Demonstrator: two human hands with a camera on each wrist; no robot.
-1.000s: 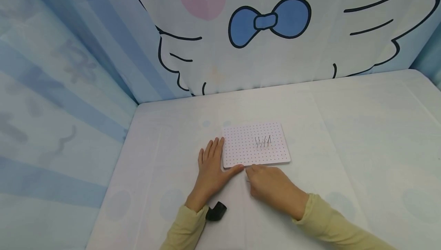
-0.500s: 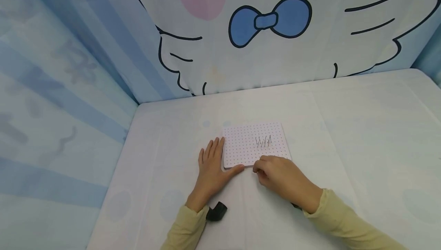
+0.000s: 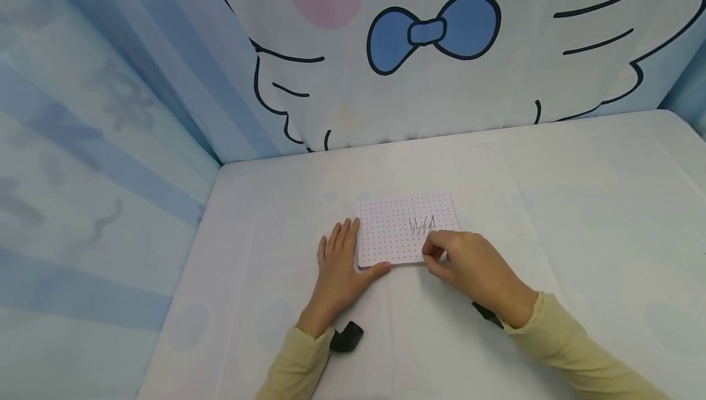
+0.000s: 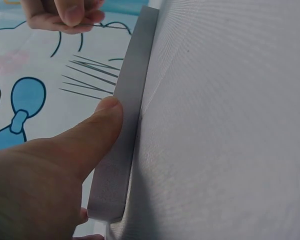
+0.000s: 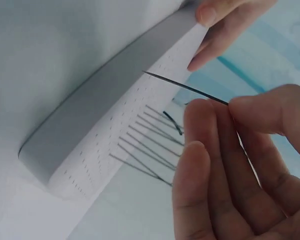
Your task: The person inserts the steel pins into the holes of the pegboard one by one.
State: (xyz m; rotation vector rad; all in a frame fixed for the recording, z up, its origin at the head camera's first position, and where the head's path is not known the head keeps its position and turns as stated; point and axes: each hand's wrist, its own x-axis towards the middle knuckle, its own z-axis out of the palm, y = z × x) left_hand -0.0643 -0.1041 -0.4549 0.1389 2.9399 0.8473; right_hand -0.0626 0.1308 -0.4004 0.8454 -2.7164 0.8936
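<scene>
A white board with a grid of small holes (image 3: pixel 386 231) lies flat on the table. My left hand (image 3: pixel 337 277) rests with straight fingers along its left side, and the thumb (image 4: pixel 102 122) touches the front edge. Between thumb and fingertips my right hand (image 3: pixel 480 268) pinches a thin dark needle (image 5: pixel 186 88). The needle's pointed end sticks out over the board, apart from its surface. Several similar needles (image 5: pixel 145 145) stand in the board's holes, in the right half, leaning at different angles. The right hand is just in front of them, above the board's front right part.
A white cloth (image 3: pixel 579 222) covers the table. Behind it hangs a cartoon-printed curtain (image 3: pixel 441 94), and a blue striped curtain (image 3: pixel 110 204) borders the left side. A black wrist-worn device (image 3: pixel 346 337) shows at the left sleeve.
My right hand has moved right and away from me, from the board's front edge to over its front right part, with the needle pinched. My left hand has stayed in place.
</scene>
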